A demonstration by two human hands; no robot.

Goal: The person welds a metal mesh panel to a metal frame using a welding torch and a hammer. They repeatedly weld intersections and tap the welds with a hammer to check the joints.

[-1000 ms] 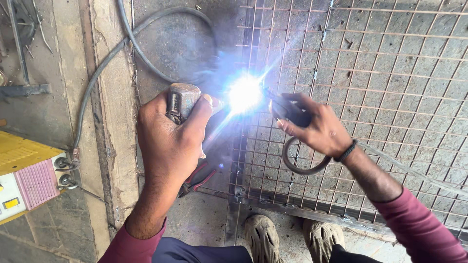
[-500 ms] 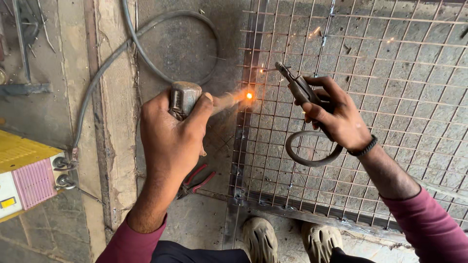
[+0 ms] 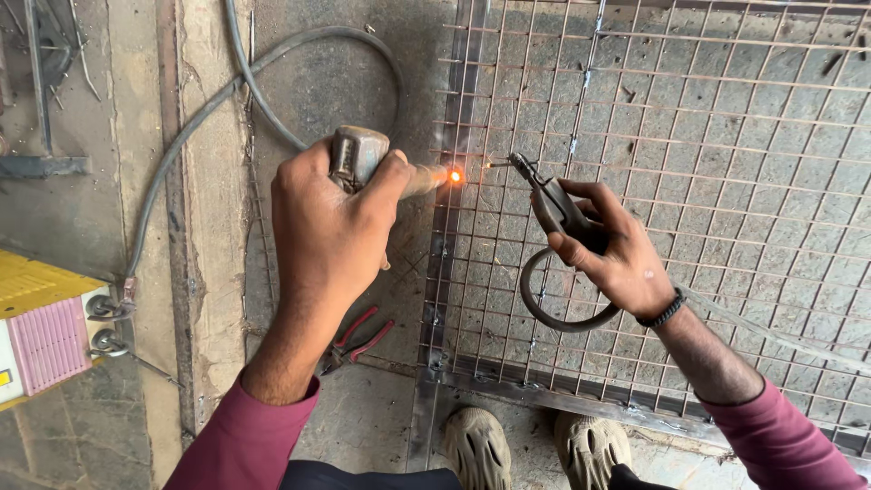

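the left hand (image 3: 331,227) is closed around a worn metal tool (image 3: 358,154) whose tip ends in a small orange glow (image 3: 455,175) right at the steel frame bar (image 3: 446,236) of a wire mesh panel (image 3: 708,181). the right hand (image 3: 612,259), with a dark wristband (image 3: 662,311), grips a welding electrode holder (image 3: 549,195) whose tip points toward the glow, just apart from it; a dark cable (image 3: 544,304) loops under that hand. a grey cable (image 3: 227,100) curves over the concrete floor to a yellow and pink welding machine (image 3: 41,336). red-handled pliers (image 3: 354,340) lie by the left forearm. two beige shoes (image 3: 535,449) show at the bottom edge.
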